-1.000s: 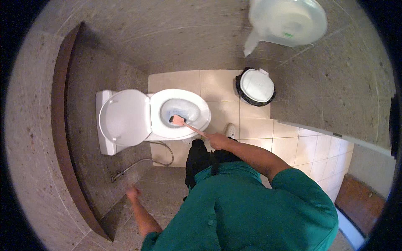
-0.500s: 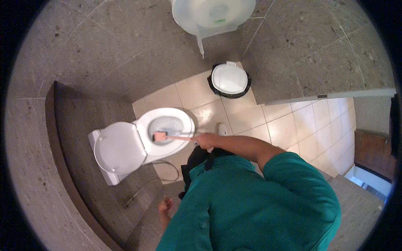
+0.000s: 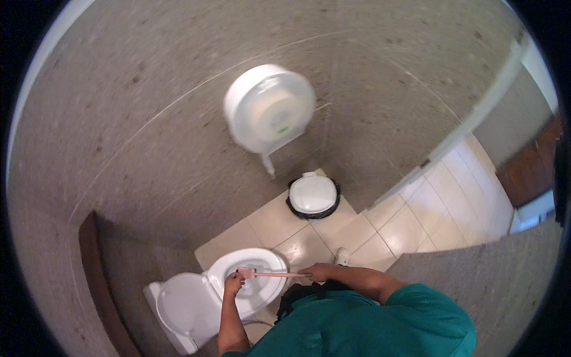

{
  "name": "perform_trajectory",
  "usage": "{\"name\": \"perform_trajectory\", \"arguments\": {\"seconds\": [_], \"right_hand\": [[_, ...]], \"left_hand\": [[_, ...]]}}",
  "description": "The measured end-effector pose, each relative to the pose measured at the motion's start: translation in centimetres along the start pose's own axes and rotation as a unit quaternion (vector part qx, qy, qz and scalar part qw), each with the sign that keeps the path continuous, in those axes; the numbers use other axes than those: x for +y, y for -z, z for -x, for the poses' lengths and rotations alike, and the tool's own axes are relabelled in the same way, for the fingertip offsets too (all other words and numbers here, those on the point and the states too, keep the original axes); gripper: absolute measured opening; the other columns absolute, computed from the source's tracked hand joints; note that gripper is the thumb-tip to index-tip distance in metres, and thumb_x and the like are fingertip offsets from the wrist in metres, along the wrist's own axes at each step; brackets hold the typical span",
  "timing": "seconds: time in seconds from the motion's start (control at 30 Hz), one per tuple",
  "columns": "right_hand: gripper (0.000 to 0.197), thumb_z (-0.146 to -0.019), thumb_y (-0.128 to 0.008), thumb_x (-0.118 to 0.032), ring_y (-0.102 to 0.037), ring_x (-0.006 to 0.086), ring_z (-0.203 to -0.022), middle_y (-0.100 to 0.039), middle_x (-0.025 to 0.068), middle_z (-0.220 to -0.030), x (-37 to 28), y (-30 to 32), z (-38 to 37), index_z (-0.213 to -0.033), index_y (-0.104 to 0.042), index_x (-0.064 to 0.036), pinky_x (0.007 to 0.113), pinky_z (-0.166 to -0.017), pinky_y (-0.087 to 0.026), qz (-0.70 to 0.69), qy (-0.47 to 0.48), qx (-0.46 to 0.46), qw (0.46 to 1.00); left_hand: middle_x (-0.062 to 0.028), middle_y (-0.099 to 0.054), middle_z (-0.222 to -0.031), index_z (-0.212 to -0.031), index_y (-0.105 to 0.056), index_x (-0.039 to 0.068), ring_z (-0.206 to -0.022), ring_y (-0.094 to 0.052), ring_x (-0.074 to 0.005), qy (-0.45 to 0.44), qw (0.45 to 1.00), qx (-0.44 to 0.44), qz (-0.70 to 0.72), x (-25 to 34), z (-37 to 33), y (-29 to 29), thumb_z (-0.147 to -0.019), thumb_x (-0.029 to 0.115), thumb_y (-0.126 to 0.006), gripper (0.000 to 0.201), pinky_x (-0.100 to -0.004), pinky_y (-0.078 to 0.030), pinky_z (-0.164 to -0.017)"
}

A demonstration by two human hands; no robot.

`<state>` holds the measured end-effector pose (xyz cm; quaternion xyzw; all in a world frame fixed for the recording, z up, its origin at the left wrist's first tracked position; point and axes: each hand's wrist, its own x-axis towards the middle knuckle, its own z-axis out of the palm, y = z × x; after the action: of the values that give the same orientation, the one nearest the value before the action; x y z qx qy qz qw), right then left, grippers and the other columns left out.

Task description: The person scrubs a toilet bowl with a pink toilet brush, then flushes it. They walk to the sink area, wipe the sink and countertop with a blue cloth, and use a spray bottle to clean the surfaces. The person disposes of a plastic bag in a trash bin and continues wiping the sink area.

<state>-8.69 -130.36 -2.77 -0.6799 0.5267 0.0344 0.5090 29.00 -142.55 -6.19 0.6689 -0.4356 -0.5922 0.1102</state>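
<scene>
A toilet brush with a pink handle and pink head (image 3: 276, 275) lies level across and above the toilet bowl (image 3: 275, 262). My right hand (image 3: 319, 272) is wrapped round the end of its handle. At the other end, my left hand (image 3: 234, 282) has its curled fingers at the brush head and appears to grip it; its fingertips are small and partly hidden. Below both hands the white toilet has its seat ring down, and its lid (image 3: 188, 304) is tipped back against the tank.
A white-lidded bin (image 3: 313, 194) with a black liner stands in the corner. Above it a round paper dispenser (image 3: 270, 110) juts from the grey wall, a strip of paper hanging down. A dark ledge (image 3: 98, 285) runs behind the toilet. To the right is the stall opening.
The brush has risen out of the bowl. My left hand has come up from beside the toilet to the brush head. The view has tilted, so the scene sits lower.
</scene>
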Motion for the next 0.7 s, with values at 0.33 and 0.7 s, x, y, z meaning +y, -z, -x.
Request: {"name": "perform_trajectory", "arguments": {"seconds": [0.33, 0.7], "right_hand": [[0.046, -0.078, -0.051, -0.015, -0.064, 0.0351, -0.099, -0.065, 0.0167, -0.112, 25.6, 0.9, 21.5, -0.123, -0.060, -0.0138, 0.043, -0.088, -0.050, -0.252, -0.361, 0.273, 0.856], [0.033, -0.083, -0.046, -0.010, -0.064, 0.0301, -0.067, -0.066, 0.0193, -0.082, 51.5, 5.3, 48.0, -0.110, -0.060, 0.0014, 0.041, -0.057, -0.052, -0.457, -0.515, 0.332, 0.645]], "left_hand": [[-0.0091, -0.067, -0.091, -0.108, -0.060, 0.005, -0.074, -0.066, -0.0202, 0.035, 0.957, -0.191, -0.214, 13.2, -3.0, -21.2, -0.091, 0.035, -0.060, 0.034, -0.0306, -0.050, -0.059], [-0.0084, -0.067, -0.092, -0.112, -0.062, 0.001, -0.084, -0.062, -0.0156, -0.189, 0.882, -0.333, -0.274, 33.9, 10.2, -58.7, -0.094, 0.034, -0.058, 0.037, -0.0280, -0.048, -0.074]]}}
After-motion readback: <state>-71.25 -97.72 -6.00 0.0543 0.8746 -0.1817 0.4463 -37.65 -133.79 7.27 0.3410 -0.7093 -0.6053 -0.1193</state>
